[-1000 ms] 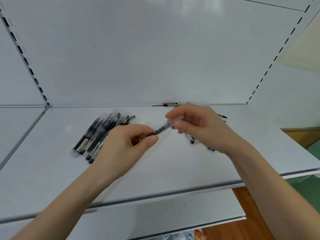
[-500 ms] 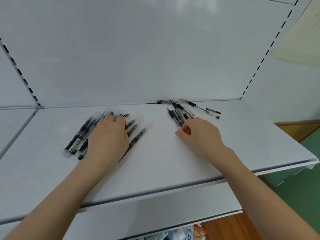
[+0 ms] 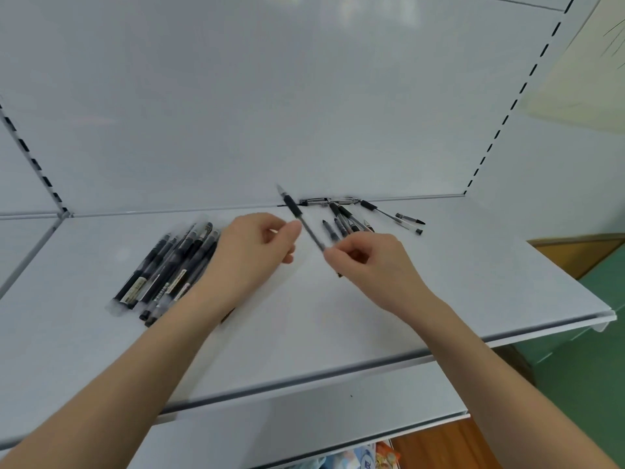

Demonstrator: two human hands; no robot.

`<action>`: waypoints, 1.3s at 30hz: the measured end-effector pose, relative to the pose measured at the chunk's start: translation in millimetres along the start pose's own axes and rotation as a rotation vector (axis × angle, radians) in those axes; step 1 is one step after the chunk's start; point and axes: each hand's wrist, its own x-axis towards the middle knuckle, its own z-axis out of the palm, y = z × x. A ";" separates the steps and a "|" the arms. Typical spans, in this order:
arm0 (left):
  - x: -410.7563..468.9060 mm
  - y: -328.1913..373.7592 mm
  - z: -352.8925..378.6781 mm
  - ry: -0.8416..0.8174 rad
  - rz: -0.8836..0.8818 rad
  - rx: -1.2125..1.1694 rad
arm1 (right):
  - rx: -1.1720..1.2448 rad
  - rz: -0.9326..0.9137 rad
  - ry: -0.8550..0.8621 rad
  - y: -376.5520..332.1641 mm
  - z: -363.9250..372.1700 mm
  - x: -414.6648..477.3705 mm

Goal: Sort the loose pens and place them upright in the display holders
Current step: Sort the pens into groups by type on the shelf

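Note:
My right hand point(image 3: 367, 262) pinches the lower end of a clear pen with a black grip point(image 3: 301, 218) and holds it tilted, tip up and to the left, above the white shelf point(image 3: 304, 316). My left hand point(image 3: 252, 255) hovers just left of that pen with fingers loosely curled and thumb near the barrel, holding nothing that I can see. A sorted row of several black pens point(image 3: 169, 269) lies side by side at the left, partly under my left wrist. A loose cluster of pens point(image 3: 348, 220) lies beyond my right hand near the back wall.
The shelf's back panel point(image 3: 270, 113) rises right behind the pens. The shelf's front edge point(image 3: 338, 370) runs below my forearms, with a lower shelf point(image 3: 304, 424) under it. No display holder is in view. Wooden floor and green surface show at the right.
Both hands rested on the pen groups half a second ago. Now my right hand has lifted one pen from the right cluster, and my left hand has risen off the left row toward it.

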 end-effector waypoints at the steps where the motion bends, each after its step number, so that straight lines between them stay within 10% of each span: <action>1: 2.0 5.1 5.4 -0.024 -0.036 -0.109 | 0.032 -0.027 -0.033 -2.1 0.7 -2.2; 24: -1.3 -9.0 -24.4 0.031 -0.158 -0.277 | -0.893 -0.221 -0.302 24.3 25.8 171.5; 27: -0.6 -9.1 -21.2 0.012 -0.151 -0.273 | -0.717 -0.256 -0.246 24.5 19.2 163.4; 33: -6.2 -5.3 -21.5 -0.028 -0.105 -0.284 | 0.401 -0.016 -0.179 -12.0 -10.0 110.2; 39: -18.8 1.6 -23.5 -0.037 -0.008 -0.273 | 0.551 -0.005 -0.227 -22.9 -30.1 64.2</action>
